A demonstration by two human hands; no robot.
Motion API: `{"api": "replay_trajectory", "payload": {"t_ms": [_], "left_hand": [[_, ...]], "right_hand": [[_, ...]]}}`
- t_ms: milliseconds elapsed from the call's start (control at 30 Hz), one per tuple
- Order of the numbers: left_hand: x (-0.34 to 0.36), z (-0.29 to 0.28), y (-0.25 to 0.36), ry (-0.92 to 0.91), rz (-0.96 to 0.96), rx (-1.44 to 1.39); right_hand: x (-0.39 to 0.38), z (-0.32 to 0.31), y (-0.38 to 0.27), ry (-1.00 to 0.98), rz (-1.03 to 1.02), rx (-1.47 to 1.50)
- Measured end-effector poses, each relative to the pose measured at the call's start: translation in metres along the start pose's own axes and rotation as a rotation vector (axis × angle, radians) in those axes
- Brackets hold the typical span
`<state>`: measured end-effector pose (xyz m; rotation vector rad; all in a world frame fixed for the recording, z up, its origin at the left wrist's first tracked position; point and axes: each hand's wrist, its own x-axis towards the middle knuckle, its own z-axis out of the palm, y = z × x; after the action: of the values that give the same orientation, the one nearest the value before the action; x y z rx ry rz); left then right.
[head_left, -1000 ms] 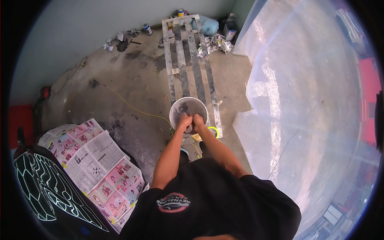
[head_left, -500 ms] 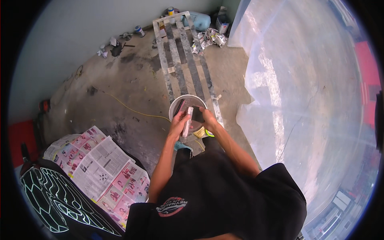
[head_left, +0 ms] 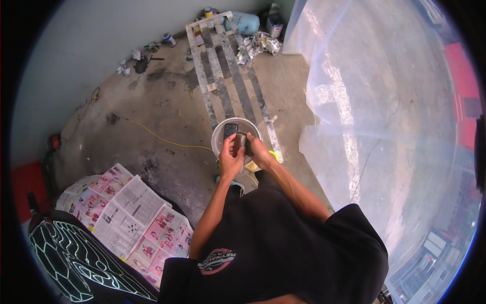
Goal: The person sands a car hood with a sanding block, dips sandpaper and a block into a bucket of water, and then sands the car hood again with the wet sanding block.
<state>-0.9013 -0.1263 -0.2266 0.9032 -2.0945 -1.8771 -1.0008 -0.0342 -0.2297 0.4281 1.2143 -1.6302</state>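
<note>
Over a round, pale-rimmed bucket (head_left: 214,140), my two hands are close together. My left hand (head_left: 231,161) is closed round a dark, flat rectangular piece (head_left: 231,130) with rounded corners, which points away from me. In my right hand (head_left: 259,153) is a dark, sheet-like piece (head_left: 248,147), pinched under the thumb. A small grey-brown block (head_left: 242,142) sits between the hands, against the dark piece; which fingers bear it is hidden. Fingers also cover part of the bucket's inside.
A paint-stained slatted frame (head_left: 218,73) lies beyond the bucket. A yellow cord (head_left: 167,140) crosses the floor at left. Newspaper (head_left: 129,215) covers something near my left. Clear plastic sheeting (head_left: 390,137) hangs at right. Crumpled foil (head_left: 263,44) and a blue jug (head_left: 245,24) lie far off.
The long pinkish-white block between my hands has turned out of sight or tilted. The dark rectangular piece in my left hand now shows its broad face. Both hands stay over the bucket.
</note>
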Motion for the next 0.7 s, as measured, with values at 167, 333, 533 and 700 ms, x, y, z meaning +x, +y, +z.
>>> {"api": "replay_trajectory", "payload": {"t_ms": [167, 333, 533, 700], "left_hand": [[0.001, -0.016, 0.007, -0.053, -0.09, -0.323], [0.005, -0.042, 0.002, -0.187, -0.323, -0.758], [0.002, -0.032, 0.012, -0.14, -0.209, -0.51], [-0.005, -0.027, 0.014, -0.119, -0.142, -0.265]], "right_hand": [[-0.012, -0.001, -0.011, 0.039, 0.024, 0.051], [-0.017, -0.003, -0.018, -0.121, 0.032, 0.053], [-0.01, 0.007, -0.006, -0.114, 0.007, -0.07], [-0.023, 0.021, -0.009, -0.111, 0.019, -0.089]]}}
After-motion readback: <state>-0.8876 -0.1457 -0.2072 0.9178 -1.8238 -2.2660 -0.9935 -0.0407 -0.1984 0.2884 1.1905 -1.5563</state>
